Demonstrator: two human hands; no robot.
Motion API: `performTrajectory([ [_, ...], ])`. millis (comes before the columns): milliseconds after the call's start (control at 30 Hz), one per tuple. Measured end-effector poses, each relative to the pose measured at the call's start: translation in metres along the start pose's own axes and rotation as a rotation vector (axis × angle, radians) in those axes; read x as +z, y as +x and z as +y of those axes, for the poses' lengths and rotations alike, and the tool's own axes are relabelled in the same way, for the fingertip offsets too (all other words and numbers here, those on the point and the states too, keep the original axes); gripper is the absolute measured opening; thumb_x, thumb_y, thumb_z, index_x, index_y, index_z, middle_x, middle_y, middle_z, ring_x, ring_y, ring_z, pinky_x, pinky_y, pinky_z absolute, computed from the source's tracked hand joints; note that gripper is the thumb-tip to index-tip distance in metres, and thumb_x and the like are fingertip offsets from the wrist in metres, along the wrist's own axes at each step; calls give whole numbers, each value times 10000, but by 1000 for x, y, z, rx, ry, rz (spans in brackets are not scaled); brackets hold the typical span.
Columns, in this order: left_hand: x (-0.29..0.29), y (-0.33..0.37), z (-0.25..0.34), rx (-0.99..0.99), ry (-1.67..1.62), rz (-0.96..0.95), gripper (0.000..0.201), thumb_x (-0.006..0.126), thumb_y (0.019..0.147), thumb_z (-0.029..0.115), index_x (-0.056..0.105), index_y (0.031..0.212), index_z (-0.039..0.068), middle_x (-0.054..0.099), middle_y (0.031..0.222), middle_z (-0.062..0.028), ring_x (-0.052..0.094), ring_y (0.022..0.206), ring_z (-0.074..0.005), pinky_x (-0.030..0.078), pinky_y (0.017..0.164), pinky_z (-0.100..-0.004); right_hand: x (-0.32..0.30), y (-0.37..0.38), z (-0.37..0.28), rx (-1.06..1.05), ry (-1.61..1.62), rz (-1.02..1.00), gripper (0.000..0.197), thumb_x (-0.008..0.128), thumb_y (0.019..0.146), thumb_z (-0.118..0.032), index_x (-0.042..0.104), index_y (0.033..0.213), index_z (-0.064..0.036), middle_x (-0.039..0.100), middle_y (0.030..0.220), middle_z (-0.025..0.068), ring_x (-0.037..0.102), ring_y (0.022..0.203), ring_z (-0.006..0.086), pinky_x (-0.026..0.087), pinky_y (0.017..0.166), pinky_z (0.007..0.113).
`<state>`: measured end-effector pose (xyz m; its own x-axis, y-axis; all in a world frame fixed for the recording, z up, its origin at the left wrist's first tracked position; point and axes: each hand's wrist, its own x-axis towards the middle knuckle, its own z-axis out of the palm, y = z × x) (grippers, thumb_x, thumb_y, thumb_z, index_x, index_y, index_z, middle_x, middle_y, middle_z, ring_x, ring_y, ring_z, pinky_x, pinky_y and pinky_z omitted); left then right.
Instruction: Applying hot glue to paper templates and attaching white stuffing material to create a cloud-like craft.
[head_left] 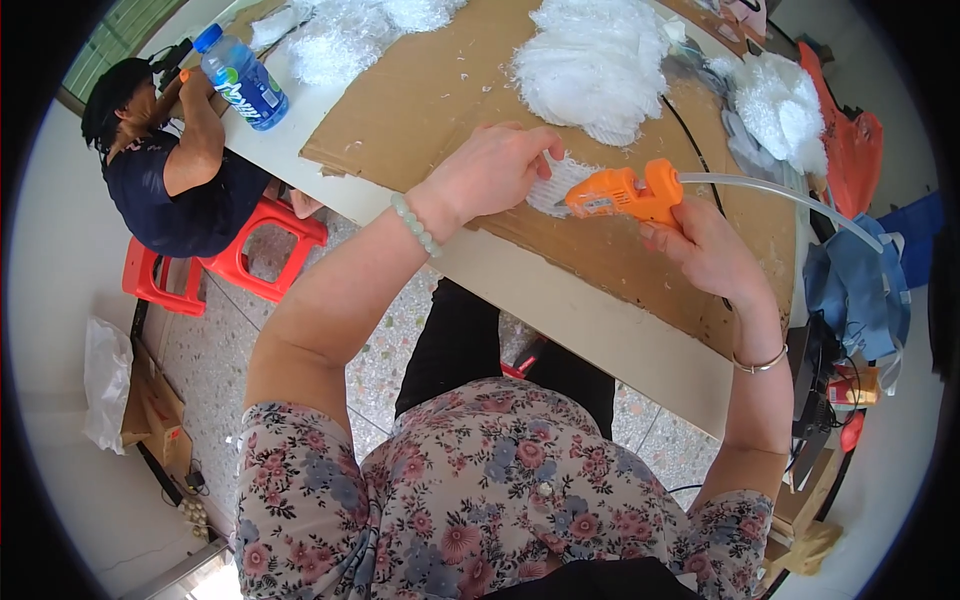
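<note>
My right hand grips an orange glue gun with a clear glue stick sticking out of its back. The gun's nozzle points left at a small white mesh piece lying on a brown cardboard sheet. My left hand presses down on that white piece, fingers curled over its upper left edge. A pale bead bracelet sits on my left wrist.
A large white fluffy pile lies just beyond my hands, and more white stuff at the right. A blue-capped water bottle stands at the table's left end. Another person sits on a red stool at left.
</note>
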<state>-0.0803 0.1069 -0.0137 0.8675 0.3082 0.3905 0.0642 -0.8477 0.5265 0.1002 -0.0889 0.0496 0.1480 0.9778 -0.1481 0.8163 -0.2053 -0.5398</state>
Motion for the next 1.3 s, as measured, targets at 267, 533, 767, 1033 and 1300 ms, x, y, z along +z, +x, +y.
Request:
performTrajectory([
  [267, -3, 1, 1, -35, -17, -33, 290, 424, 766, -60, 565, 992, 56, 678, 808, -66, 610, 801, -250, 482, 742, -370, 1, -1, 6, -53, -52, 35, 205, 564, 858, -151, 559, 908, 47, 555, 702, 90, 497, 659, 176, 413, 628, 309],
  [533, -5, 3, 0, -56, -32, -77, 285, 416, 770, -54, 562, 992, 50, 678, 818, -88, 616, 802, -271, 486, 734, -378, 5, 3, -7, -89, -50, 56, 233, 580, 855, -170, 569, 912, 56, 544, 697, 119, 503, 654, 204, 414, 617, 321],
  [767, -11, 8, 2, -121, -81, -133, 273, 417, 796, -5, 596, 991, 63, 683, 848, -88, 632, 840, -275, 484, 766, -368, 11, 10, -10, -88, -23, 66, 264, 587, 862, -206, 565, 903, 54, 538, 708, 145, 502, 648, 258, 411, 615, 358],
  [1033, -16, 17, -3, -227, -235, -253, 304, 399, 807, -14, 602, 1022, 55, 678, 896, -109, 631, 834, -255, 499, 722, -350, 17, 18, -15, -54, -58, 105, 324, 604, 857, -257, 548, 818, 59, 517, 691, 172, 498, 646, 291, 399, 602, 389],
  [1300, -12, 28, -18, -209, -347, -272, 289, 414, 806, -1, 613, 1008, 57, 676, 859, -80, 600, 785, -176, 479, 679, -303, 24, 24, -13, -93, -62, 162, 353, 606, 853, -262, 523, 740, 61, 509, 650, 181, 493, 608, 304, 385, 564, 396],
])
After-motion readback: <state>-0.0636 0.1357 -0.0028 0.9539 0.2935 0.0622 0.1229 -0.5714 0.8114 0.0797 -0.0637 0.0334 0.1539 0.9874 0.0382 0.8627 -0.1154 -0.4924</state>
